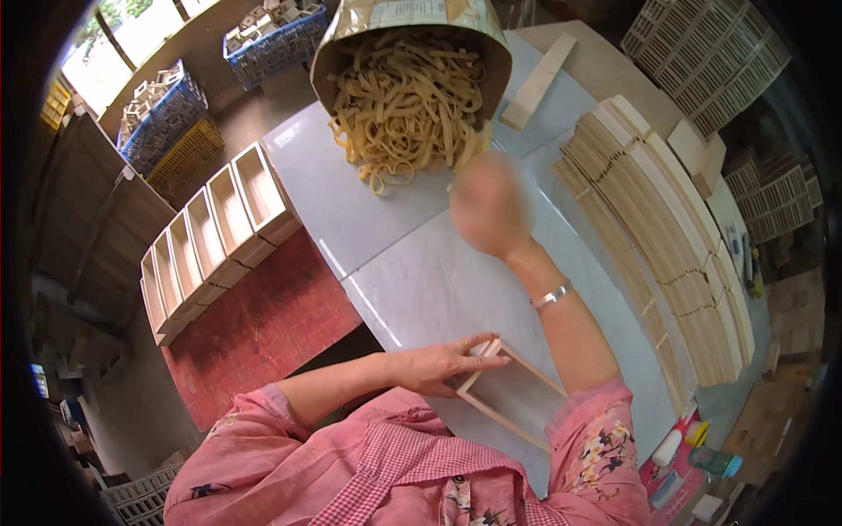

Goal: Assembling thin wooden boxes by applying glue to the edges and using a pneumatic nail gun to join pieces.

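A rectangular frame of thin pale wood (pixel 504 422) lies on the grey tabletop (pixel 412 285) close to my body. My left hand (pixel 438 364) is closed on its near-left corner, thumb and fingers over the joined edges. My right forearm and sleeve hide the frame's right end. Farther out, my right hand (pixel 491 206) reaches to the front of a tipped carton (pixel 412 13) full of tangled tan elastic bands (pixel 395 105). This hand is blurred, so its fingers and anything in them cannot be made out. A pale strip shows just beyond it.
Long rows of stacked wooden slats (pixel 649 228) line the table's right side. One loose board (pixel 539 83) lies beside the carton. At left, several open wooden boxes (pixel 263 223) stand on a red board (pixel 263 324). Blue crates (pixel 272 48) sit behind; a bottle (pixel 715 460) is at lower right.
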A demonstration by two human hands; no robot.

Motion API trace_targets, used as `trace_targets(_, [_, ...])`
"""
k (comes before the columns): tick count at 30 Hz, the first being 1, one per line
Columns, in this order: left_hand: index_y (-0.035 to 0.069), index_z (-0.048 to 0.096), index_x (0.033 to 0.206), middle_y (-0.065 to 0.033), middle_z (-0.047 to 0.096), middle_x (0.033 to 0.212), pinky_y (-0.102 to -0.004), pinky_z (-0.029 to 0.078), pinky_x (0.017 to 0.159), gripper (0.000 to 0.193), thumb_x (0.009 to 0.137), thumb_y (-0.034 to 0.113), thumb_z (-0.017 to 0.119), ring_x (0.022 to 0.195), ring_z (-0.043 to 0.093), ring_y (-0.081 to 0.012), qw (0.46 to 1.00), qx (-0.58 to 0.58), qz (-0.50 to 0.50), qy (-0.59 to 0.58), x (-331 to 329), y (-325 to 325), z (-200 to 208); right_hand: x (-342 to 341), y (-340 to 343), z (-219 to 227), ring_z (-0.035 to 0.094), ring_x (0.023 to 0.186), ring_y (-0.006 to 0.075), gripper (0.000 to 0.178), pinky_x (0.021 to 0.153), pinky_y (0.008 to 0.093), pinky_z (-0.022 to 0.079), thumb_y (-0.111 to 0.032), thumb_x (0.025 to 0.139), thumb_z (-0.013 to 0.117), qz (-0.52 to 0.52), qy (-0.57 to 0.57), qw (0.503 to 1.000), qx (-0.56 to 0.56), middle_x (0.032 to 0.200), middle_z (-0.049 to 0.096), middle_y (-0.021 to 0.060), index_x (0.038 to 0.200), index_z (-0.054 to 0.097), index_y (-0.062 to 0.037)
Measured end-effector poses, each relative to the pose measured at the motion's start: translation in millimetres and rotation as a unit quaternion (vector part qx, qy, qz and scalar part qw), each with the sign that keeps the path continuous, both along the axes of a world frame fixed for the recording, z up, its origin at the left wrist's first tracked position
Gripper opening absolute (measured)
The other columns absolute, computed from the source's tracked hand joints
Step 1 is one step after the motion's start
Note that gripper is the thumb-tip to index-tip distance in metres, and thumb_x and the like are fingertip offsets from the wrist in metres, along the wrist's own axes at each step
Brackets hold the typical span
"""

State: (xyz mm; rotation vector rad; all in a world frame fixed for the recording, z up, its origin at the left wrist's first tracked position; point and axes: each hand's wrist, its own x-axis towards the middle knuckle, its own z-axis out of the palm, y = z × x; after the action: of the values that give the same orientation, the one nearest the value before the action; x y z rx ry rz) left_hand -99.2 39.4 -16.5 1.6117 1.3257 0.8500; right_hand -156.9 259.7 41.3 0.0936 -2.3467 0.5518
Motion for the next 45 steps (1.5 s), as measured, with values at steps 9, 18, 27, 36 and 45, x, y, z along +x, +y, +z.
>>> trace_targets(9, [0.018, 0.024, 0.161, -0.0205, 0.024, 0.161, -0.0390, 0.052, 0.093, 0.102, 0.074, -0.001, 0.072, 0.110, 0.060, -0.0358, 0.999, 0.048, 0.018, 0.006, -3, 7, -17, 176, -7, 18, 0.039, 0.052, 0.0099, 0.008, 0.050, 0.0260, 0.034, -0.002, 0.085, 0.064, -0.192, -0.107, 0.923, -0.316, 0.058, 0.048, -0.0021, 0.080, 0.058, -0.0049])
trace_targets(18, [0.014, 0.013, 0.162, -0.0190, 0.061, 0.119, -0.0353, 0.057, 0.076, 0.111, 0.075, 0.006, 0.082, 0.088, 0.065, -0.0281, 0.997, -0.008, 0.073, -0.014, 2, 4, -17, 207, -54, 7, 0.041, 0.051, 0.0149, 0.011, 0.052, 0.0306, 0.037, -0.012, 0.088, 0.064, -0.138, -0.277, 0.918, -0.249, 0.058, 0.053, 0.0024, 0.086, 0.068, -0.0027])
trace_targets(27, [0.011, 0.022, 0.158, -0.0138, 0.066, 0.102, -0.0349, 0.056, 0.074, 0.108, 0.071, 0.008, 0.085, 0.082, 0.065, -0.0257, 0.997, -0.012, 0.071, 0.024, -1, 5, -11, 231, -86, 14, 0.052, 0.055, 0.0221, 0.015, 0.056, 0.0346, 0.044, -0.015, 0.087, 0.065, -0.085, -0.312, 0.922, -0.215, 0.064, 0.062, 0.0065, 0.079, 0.067, -0.0021])
trace_targets(36, [0.008, 0.032, 0.151, -0.0180, 0.062, 0.122, -0.0401, 0.051, 0.093, 0.105, 0.064, 0.021, 0.089, 0.106, 0.062, -0.0321, 0.969, 0.180, 0.083, 0.146, -9, 16, -38, 257, -166, 4, 0.059, 0.063, 0.0252, 0.016, 0.058, 0.0360, 0.046, -0.015, 0.091, 0.064, -0.076, -0.336, 0.936, -0.068, 0.081, 0.066, 0.0083, 0.103, 0.067, -0.0044])
trace_targets(45, [0.007, 0.037, 0.146, -0.0175, 0.059, 0.129, -0.0451, 0.043, 0.102, 0.105, 0.060, 0.034, 0.090, 0.114, 0.058, -0.0353, 0.974, 0.087, 0.079, 0.195, -7, 19, -14, 403, -159, -25, 0.059, 0.059, 0.0275, 0.016, 0.055, 0.0382, 0.048, -0.011, 0.092, 0.061, -0.291, -0.283, 0.908, -0.105, 0.086, 0.063, 0.0070, 0.106, 0.067, -0.0080])
